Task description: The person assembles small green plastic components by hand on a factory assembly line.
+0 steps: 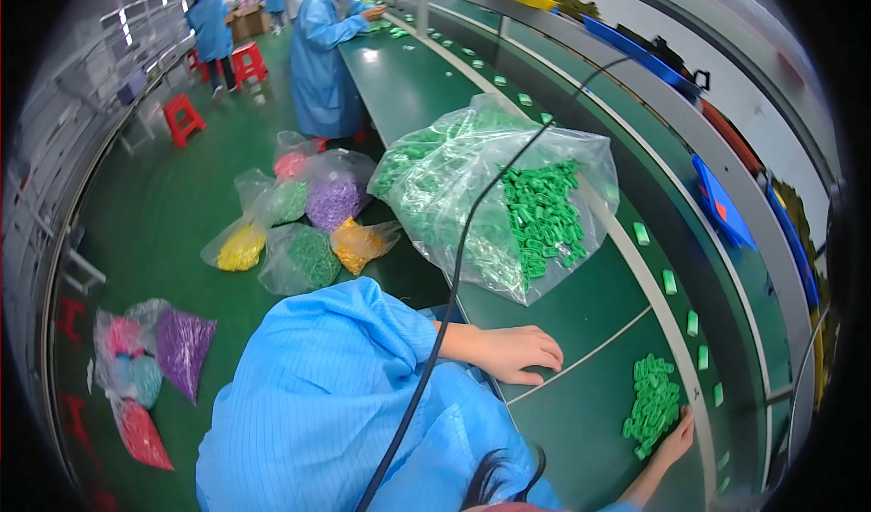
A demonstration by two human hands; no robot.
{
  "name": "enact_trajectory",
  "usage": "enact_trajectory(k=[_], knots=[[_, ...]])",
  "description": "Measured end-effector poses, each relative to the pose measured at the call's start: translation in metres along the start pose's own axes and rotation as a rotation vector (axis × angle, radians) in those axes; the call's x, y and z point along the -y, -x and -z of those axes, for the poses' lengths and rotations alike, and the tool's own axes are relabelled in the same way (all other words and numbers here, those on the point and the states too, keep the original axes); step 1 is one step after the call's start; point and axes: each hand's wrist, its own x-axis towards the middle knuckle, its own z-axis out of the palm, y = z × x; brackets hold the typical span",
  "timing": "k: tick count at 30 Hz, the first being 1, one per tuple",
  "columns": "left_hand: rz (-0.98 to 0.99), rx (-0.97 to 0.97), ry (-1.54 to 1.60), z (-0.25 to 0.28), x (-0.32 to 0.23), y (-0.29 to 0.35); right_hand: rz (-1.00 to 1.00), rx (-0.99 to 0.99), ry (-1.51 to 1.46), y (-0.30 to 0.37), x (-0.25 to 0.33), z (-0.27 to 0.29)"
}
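My left hand (515, 352) rests palm down on the green tabletop (581, 394), with its fingers lying loosely and nothing visible in it. At the lower right, my right hand (673, 441) lies along the edge of a small heap of green plastic pieces (651, 403). Its fingers are extended beside the heap, and I see no piece held in them. Beyond my left hand, a large clear plastic bag (435, 181) lies on its side. Many more green plastic pieces (544, 213) show at its mouth.
A conveyor belt (653, 226) along the right carries spaced green pieces. Blue trays (721, 204) sit on a shelf above it. A black cable (463, 249) crosses the view. Bags of coloured pieces (334, 199) and red stools (184, 120) stand left. A co-worker (325, 58) stands farther along the table.
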Motion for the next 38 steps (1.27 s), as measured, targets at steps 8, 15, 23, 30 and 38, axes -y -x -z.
enact_trajectory(k=[8, 15, 23, 30, 38], knots=[[-0.098, -0.177, -0.230, -0.011, -0.005, -0.001, -0.018, -0.036, -0.002, 0.010, 0.006, 0.006], [0.000, -0.096, -0.242, -0.011, -0.004, -0.004, 0.170, -0.409, 0.044, 0.041, 0.121, 0.030], [-0.048, -0.068, -0.290, -0.010, 0.005, -0.020, 0.291, -0.759, -0.201, 0.092, 0.217, 0.045], [-0.041, -0.138, -0.320, -0.005, -0.007, -0.020, 0.525, -0.800, -0.442, 0.094, 0.299, 0.036], [0.001, -0.040, -0.342, -0.009, -0.032, 0.007, 1.252, -0.862, -0.598, 0.088, 0.419, 0.110]])
